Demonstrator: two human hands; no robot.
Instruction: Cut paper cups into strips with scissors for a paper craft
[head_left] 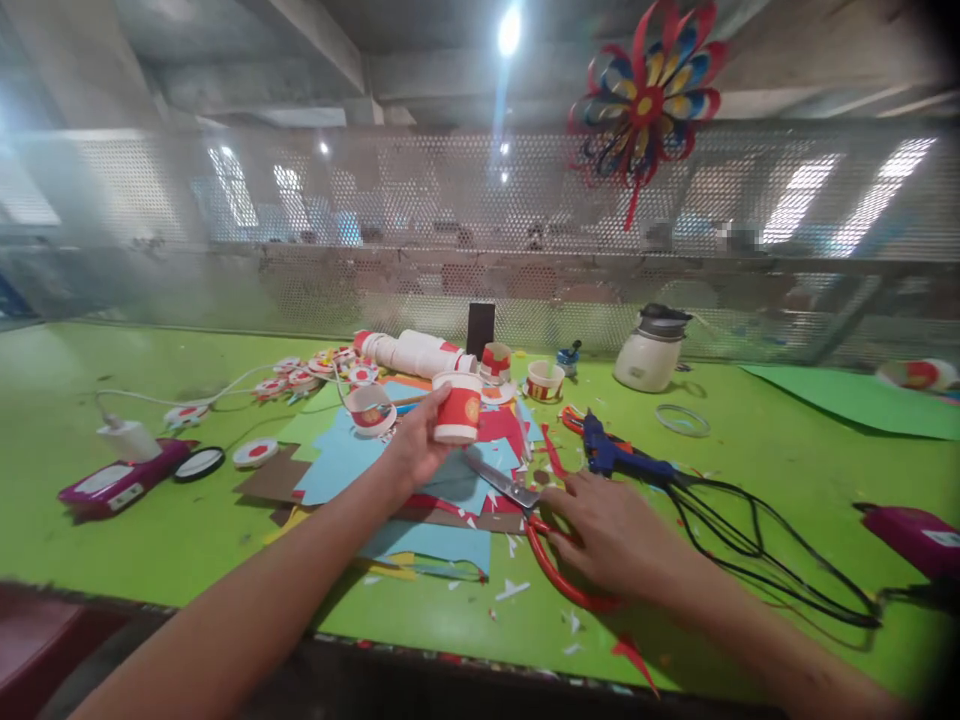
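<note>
My left hand (421, 440) is wrapped round a red and white paper cup (459, 410), lifted over the middle of the table. Scissors (517, 490) with red handles are under my right hand (600, 525), whose fingers close on the handle loops. The scissors' blades point up and left, just below the cup. Beneath both lie sheets of light blue paper (337, 465) mixed with red and brown ones. A cut cup piece (371, 410) rests left of the held cup. Beyond my right hand lies a blue glue gun (604, 450) with a black cord.
Stacked paper cups (416, 352) lie behind the papers, near a dark upright phone-like slab (481, 330). A white jug (652, 350) stands at back right. Purple power strips (120, 480) sit at both sides. A perforated screen (420, 200) runs behind; a paper flower (646, 105) hangs above.
</note>
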